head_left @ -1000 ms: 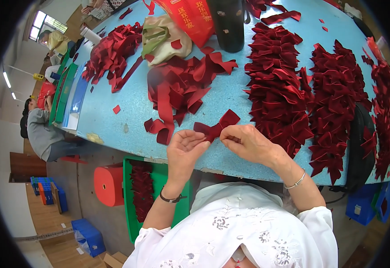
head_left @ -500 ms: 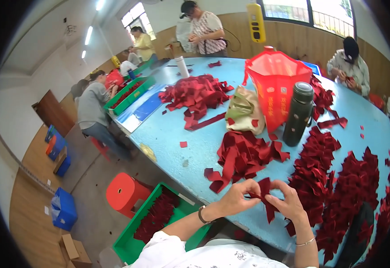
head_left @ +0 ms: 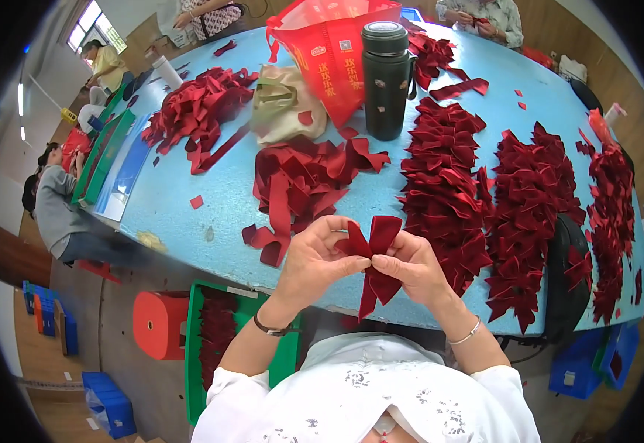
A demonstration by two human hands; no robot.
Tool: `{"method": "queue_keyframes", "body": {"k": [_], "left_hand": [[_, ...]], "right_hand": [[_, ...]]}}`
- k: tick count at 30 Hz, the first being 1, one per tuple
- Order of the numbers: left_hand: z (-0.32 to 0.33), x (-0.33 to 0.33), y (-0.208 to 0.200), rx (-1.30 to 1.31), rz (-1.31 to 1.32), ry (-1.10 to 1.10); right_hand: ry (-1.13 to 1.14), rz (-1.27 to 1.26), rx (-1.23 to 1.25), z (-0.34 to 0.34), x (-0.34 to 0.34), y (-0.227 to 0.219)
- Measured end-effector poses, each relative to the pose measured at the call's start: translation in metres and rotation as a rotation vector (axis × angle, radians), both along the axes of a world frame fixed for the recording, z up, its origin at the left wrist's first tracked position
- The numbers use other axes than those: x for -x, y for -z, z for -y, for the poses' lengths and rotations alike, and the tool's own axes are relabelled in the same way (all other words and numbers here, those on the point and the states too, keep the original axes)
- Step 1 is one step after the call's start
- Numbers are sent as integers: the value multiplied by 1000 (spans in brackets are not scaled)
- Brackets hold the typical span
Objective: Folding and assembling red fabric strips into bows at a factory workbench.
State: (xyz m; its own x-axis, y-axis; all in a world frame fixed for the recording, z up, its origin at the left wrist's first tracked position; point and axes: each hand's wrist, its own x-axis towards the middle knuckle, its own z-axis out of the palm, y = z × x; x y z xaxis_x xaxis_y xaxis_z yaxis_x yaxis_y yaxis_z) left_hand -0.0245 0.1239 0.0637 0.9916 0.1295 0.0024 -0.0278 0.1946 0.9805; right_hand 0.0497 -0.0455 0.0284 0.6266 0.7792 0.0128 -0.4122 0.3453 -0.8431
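Both my hands pinch one dark red velvet bow (head_left: 385, 235) at its middle, above the near edge of the blue table (head_left: 226, 214). My left hand (head_left: 320, 258) grips its left side, and my right hand (head_left: 414, 267) holds the right side, the thumb tips nearly meeting at the centre. Loops spread upward and a tail hangs below. Just beyond my hands lies a loose heap of red velvet strips (head_left: 300, 181). To the right, finished-looking bows stand packed in a long row (head_left: 446, 192), with another row (head_left: 532, 221) beside it.
A dark green flask (head_left: 387, 85), a red bag (head_left: 329, 59) and a cream cloth bag (head_left: 281, 103) stand past the strips. A green crate (head_left: 196, 354) with red pieces sits at my left, beside a red stool (head_left: 159, 325). Other people work around the table.
My view has turned rightward and down. The bow in my hands has gone from a folded, narrow shape to spread loops, and both hands still hold it.
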Motion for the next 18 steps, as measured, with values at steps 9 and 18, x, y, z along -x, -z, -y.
{"method": "queue_keyframes", "body": {"k": [9,18], "left_hand": [[17,12,-4,-85,-31,-112],[13,8,-10,-200,-56,-143]], "right_hand": [[64,49,-2,9,15,13],[230,-17,-50,4,23,23]]}}
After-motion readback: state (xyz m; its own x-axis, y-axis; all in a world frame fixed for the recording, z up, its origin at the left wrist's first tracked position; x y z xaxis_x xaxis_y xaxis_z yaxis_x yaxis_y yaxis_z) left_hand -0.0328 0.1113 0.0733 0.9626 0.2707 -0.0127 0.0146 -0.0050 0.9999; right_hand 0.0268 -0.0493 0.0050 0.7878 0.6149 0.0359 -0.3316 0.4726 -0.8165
